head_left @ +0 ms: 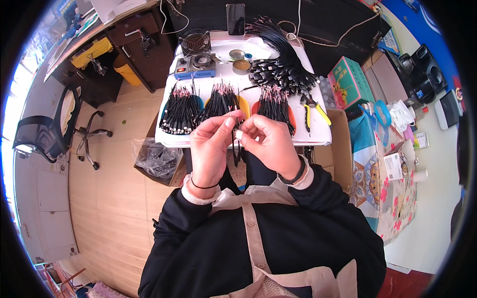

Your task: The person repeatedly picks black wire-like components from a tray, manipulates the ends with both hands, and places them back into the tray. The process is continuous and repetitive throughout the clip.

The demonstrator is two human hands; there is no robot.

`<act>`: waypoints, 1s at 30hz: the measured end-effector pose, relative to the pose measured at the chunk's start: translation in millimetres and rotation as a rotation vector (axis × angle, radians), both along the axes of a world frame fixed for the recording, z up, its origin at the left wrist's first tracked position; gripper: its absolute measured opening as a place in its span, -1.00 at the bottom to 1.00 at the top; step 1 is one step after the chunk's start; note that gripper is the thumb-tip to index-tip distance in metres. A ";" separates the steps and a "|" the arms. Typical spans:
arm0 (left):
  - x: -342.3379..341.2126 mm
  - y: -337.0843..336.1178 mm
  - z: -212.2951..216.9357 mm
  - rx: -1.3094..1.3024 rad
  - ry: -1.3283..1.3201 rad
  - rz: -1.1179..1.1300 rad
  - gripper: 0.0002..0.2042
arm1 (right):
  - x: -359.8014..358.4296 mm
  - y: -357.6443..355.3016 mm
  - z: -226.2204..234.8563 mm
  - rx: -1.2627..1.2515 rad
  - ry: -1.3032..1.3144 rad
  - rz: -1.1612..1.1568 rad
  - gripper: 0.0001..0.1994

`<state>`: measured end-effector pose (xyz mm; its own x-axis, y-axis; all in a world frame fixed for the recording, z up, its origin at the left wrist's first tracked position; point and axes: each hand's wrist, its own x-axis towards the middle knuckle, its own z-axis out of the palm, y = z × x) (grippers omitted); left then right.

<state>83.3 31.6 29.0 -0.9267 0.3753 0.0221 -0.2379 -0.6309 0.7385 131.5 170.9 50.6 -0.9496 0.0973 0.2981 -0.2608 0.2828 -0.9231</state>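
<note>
On the white table (318, 138), a blue tray (200, 103), a yellow tray (244, 105) and an orange tray (292, 130) of black cables (179, 111) line the near side; yellow-handled pliers (309, 108) lie right, a cable heap (283, 73) far right, a blue device (193, 68) far left.

The site is a small cable workshop set up in an office-type room. The workshop function is indicated by the white worktable (220, 49), which carries sorted bundles of black cables (181, 111), a blue bench unit (196, 73) with a front panel, and yellow-handled pliers (311, 103); the black swivel chair (39, 131) and dark drawer cabinet (149, 64) indicate the office portion.
</note>
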 end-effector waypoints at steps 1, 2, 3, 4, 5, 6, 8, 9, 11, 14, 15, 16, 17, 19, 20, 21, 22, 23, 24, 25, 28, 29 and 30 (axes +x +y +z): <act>3.2 1.4 0.5 0.015 0.002 -0.013 -0.88 | 2.0 0.2 0.4 0.018 0.004 -0.010 -0.90; 6.1 2.1 0.8 0.036 0.011 -0.023 -0.88 | 3.4 1.2 0.5 0.037 0.010 -0.018 -0.90; 8.0 2.5 0.6 0.057 0.021 -0.031 -0.88 | 4.2 1.9 0.5 0.054 0.020 -0.025 -0.89; 8.3 1.4 0.4 0.079 0.002 -0.066 -0.88 | 5.2 1.7 0.2 0.056 0.027 -0.033 -0.88; 9.1 1.7 -0.3 0.081 0.006 -0.072 -0.88 | 6.7 1.8 0.0 0.087 0.028 -0.042 -0.88; 9.6 1.7 -1.2 0.075 0.005 -0.074 -0.89 | 8.0 1.3 -0.3 0.118 0.032 -0.050 -0.88; 9.6 1.9 -2.6 0.061 -0.009 -0.083 -0.89 | 11.0 0.8 -0.6 0.162 0.036 -0.057 -0.88; 9.5 2.2 -3.3 0.054 -0.020 -0.092 -0.89 | 11.8 1.5 -0.8 0.175 0.035 -0.059 -0.87; 9.9 2.9 -4.2 0.032 -0.008 -0.089 -0.89 | 13.0 6.2 -0.6 0.146 -0.004 -0.025 -0.87; 11.4 2.0 -4.8 -0.010 0.041 -0.054 -0.89 | 9.0 23.4 2.3 -0.045 -0.168 0.049 -0.87; 12.3 1.6 -5.2 -0.020 0.045 -0.044 -0.89 | 6.7 27.3 3.0 -0.234 -0.123 0.086 -0.88; 13.1 1.4 -5.6 -0.019 0.056 -0.038 -0.89 | 4.0 29.2 3.5 -0.247 -0.088 0.083 -0.90; 13.3 0.8 -6.0 -0.060 0.074 -0.059 -0.88 | 2.6 30.4 4.4 -0.261 -0.051 0.079 -0.91; 12.4 -0.3 -6.9 -0.128 0.129 -0.106 -0.87 | 3.3 28.5 6.0 -0.243 -0.070 0.083 -0.91; 12.6 0.9 -7.8 -0.138 0.159 -0.096 -0.86 | 4.9 26.6 6.6 -0.229 -0.078 0.105 -0.91; 12.2 0.4 -8.4 -0.121 0.147 -0.098 -0.86 | 7.3 25.2 7.3 -0.100 -0.010 0.058 -0.92; 11.6 -0.4 -8.8 -0.108 0.133 -0.107 -0.86 | 10.0 23.9 7.7 0.033 0.060 0.034 -0.92; 11.2 -1.5 -9.3 -0.095 0.120 -0.113 -0.87 | 12.2 22.3 7.4 0.161 0.140 0.002 -0.93; 11.9 -2.2 -9.7 -0.034 0.091 -0.133 -0.87 | 14.1 18.8 5.6 0.168 0.193 -0.010 -0.93; 12.7 -3.2 -10.1 0.026 0.062 -0.154 -0.87 | 13.9 15.5 3.3 -0.044 0.158 0.054 -0.92; 14.2 -5.6 -10.6 0.126 -0.007 -0.240 -0.88 | 11.3 10.1 -3.6 -0.606 0.057 0.206 -0.89; 14.4 -6.5 -10.6 0.147 -0.028 -0.272 -0.89 | 11.0 11.2 -4.6 -0.630 0.004 0.239 -0.89; 13.9 -8.1 -10.3 0.158 -0.044 -0.318 -0.89 | 10.8 12.8 -4.9 -0.655 -0.048 0.271 -0.88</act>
